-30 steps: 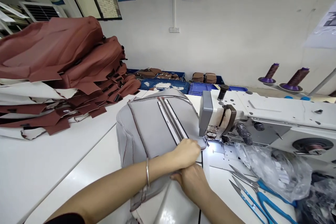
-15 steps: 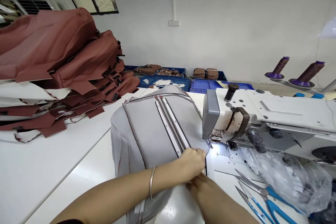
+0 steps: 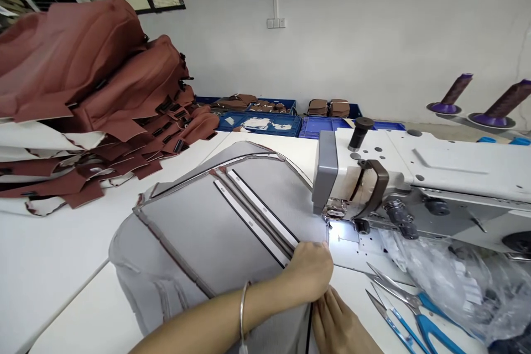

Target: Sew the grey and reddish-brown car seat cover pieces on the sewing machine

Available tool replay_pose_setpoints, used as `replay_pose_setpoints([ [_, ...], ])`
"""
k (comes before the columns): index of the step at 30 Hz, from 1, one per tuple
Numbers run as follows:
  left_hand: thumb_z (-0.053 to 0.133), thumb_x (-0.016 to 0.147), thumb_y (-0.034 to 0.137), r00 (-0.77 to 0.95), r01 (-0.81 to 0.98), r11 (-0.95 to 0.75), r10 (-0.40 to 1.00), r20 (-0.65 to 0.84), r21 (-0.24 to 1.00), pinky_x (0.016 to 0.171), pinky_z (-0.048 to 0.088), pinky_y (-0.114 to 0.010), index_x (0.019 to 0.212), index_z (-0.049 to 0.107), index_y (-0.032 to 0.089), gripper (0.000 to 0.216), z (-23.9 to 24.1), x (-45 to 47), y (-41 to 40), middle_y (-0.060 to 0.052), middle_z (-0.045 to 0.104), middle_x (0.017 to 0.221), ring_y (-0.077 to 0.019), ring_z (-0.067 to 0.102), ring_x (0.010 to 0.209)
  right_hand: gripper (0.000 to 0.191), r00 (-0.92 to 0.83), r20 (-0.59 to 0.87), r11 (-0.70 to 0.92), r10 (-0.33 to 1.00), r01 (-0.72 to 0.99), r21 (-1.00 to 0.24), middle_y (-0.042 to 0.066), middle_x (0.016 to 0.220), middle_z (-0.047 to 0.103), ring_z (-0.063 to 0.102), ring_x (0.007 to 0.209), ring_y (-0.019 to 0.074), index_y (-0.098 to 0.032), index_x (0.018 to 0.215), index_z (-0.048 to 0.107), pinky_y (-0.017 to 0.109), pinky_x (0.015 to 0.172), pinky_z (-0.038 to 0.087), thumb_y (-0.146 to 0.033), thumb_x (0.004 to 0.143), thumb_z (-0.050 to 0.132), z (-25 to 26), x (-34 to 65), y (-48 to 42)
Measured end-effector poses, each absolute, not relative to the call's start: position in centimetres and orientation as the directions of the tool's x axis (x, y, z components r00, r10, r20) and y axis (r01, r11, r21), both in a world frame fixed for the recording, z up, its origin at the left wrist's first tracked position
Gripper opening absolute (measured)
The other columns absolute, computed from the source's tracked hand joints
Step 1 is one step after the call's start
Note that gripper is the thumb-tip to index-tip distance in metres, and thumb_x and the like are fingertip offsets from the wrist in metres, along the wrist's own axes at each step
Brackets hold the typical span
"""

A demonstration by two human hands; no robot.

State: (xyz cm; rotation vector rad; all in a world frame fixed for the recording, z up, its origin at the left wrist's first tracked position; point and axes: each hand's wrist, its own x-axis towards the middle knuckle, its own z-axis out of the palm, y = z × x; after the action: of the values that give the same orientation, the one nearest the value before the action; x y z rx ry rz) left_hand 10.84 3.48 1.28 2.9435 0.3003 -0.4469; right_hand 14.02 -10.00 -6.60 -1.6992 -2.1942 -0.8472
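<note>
A grey seat cover (image 3: 182, 232), its seams and two white strips showing, lies spread on the table left of the sewing machine (image 3: 373, 177). My left hand (image 3: 311, 271), below a silver bangle, is closed on the cover's right edge, just in front of the lit needle area. Close below it, my right hand (image 3: 338, 323) has its fingers together at the same edge, gripping the material; its fingertips are partly hidden. The edge runs up towards the needle, and the stitching point itself is too small to make out.
Reddish-brown covers (image 3: 95, 77) are piled high at the left. Scissors (image 3: 415, 304) with blue handles and blue snips (image 3: 392, 315) lie at the right beside clear plastic bags (image 3: 452, 282). Blue crates (image 3: 265, 124) stand behind the table; thread cones (image 3: 456, 94) rise behind the machine.
The grey cover has turned and spread leftward on the table. My left hand has shifted slightly down and right, and my right hand has come out further from beneath it.
</note>
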Motion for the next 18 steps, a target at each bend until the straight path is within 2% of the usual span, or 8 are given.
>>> replay_pose_setpoints([
  [5, 0.049, 0.073, 0.011, 0.95, 0.183, -0.979, 0.154, -0.272, 0.085, 0.056, 0.043, -0.032, 0.123, 0.045, -0.004, 0.053, 0.4, 11.0, 3.3, -0.016, 0.059, 0.089, -0.0213, 0.057, 0.073, 0.023, -0.287, 0.528, 0.17, 0.8, 0.951, 0.26, 0.019, 0.083, 0.066, 0.064, 0.082, 0.0305, -0.007, 0.086, 0.064, 0.046, 0.077, 0.054, -0.004, 0.072, 0.046, -6.5, 14.5, -9.8],
  [10, 0.045, 0.075, 0.007, 0.947, 0.189, -0.977, 0.156, -0.28, 0.095, 0.053, 0.041, -0.031, 0.104, 0.058, 0.002, 0.032, 0.4, 11.4, 3.0, -0.013, 0.057, 0.085, -0.0205, 0.056, 0.072, 0.022, -0.259, 0.557, 0.168, 0.789, 0.963, 0.21, 0.018, 0.079, 0.065, 0.064, 0.076, 0.0275, -0.007, 0.084, 0.064, 0.044, 0.075, 0.055, -0.003, 0.073, 0.046, -6.2, 14.7, -9.3],
  [15, 0.043, 0.075, 0.004, 0.936, 0.23, -0.968, 0.192, -0.294, 0.098, 0.052, 0.04, -0.029, 0.092, 0.059, 0.005, 0.024, 0.0, 12.3, 3.2, -0.012, 0.055, 0.084, -0.0188, 0.054, 0.07, 0.027, -0.24, 0.546, 0.189, 0.802, 0.971, 0.149, 0.019, 0.082, 0.065, 0.062, 0.077, 0.0291, -0.006, 0.089, 0.064, 0.048, 0.07, 0.055, -0.003, 0.072, 0.043, -5.6, 15.5, -8.8],
  [18, 0.044, 0.076, 0.005, 0.945, 0.251, -0.96, 0.215, -0.247, 0.125, 0.051, 0.04, -0.028, 0.086, 0.059, 0.007, 0.019, -0.5, 12.7, 3.5, -0.011, 0.054, 0.082, -0.0183, 0.054, 0.069, 0.032, -0.204, 0.582, 0.184, 0.787, 0.978, 0.095, 0.02, 0.083, 0.064, 0.062, 0.08, 0.0303, -0.003, 0.091, 0.064, 0.049, 0.071, 0.054, -0.001, 0.071, 0.04, -5.2, 15.8, -8.4],
])
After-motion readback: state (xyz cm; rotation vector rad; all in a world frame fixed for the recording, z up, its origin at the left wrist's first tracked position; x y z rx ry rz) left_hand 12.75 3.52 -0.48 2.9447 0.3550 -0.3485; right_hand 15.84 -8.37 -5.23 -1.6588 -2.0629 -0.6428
